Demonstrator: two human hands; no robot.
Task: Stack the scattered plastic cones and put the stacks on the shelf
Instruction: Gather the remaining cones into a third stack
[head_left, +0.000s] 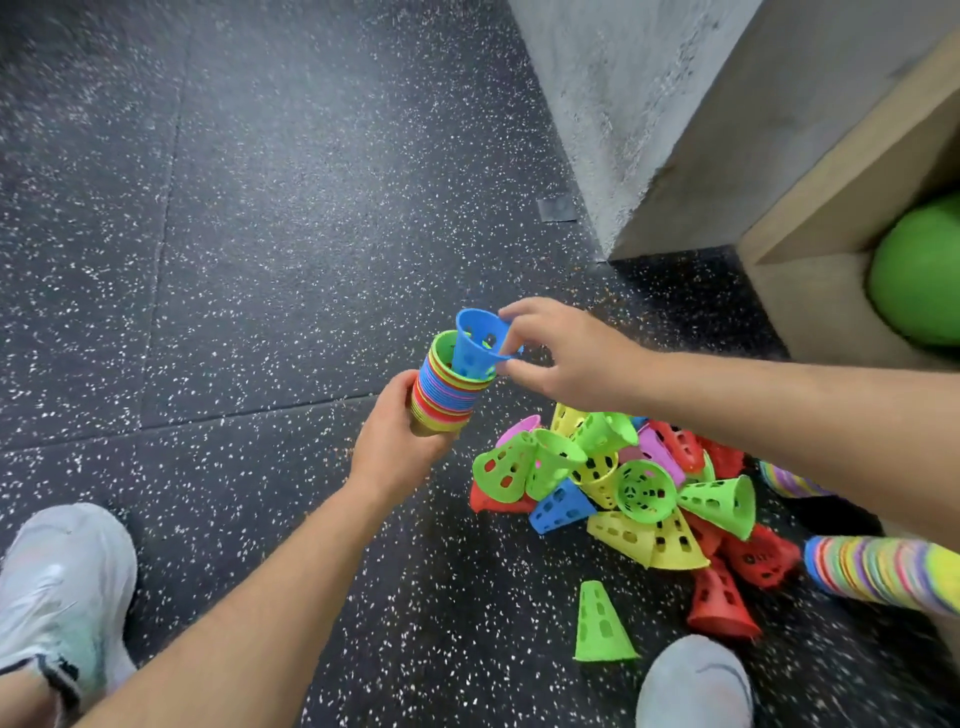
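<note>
My left hand (397, 441) grips a stack of nested coloured cones (449, 392), held wide end up above the floor. My right hand (561, 353) pinches a blue cone (475, 343) by its rim, its narrow end partly inside the stack's top green cone. A pile of loose green, yellow, red, blue and pink cones (634, 488) lies on the floor below my right arm. One green cone (600, 623) stands alone in front of the pile. A wooden shelf (831, 202) stands at the right edge.
A finished cone stack (883, 569) lies on its side at the right, with another stack (789, 480) behind my forearm. A green ball (919, 270) sits in the shelf. A concrete pillar (623, 104) rises behind. My shoes (62, 587) (693, 680) rest on the speckled floor.
</note>
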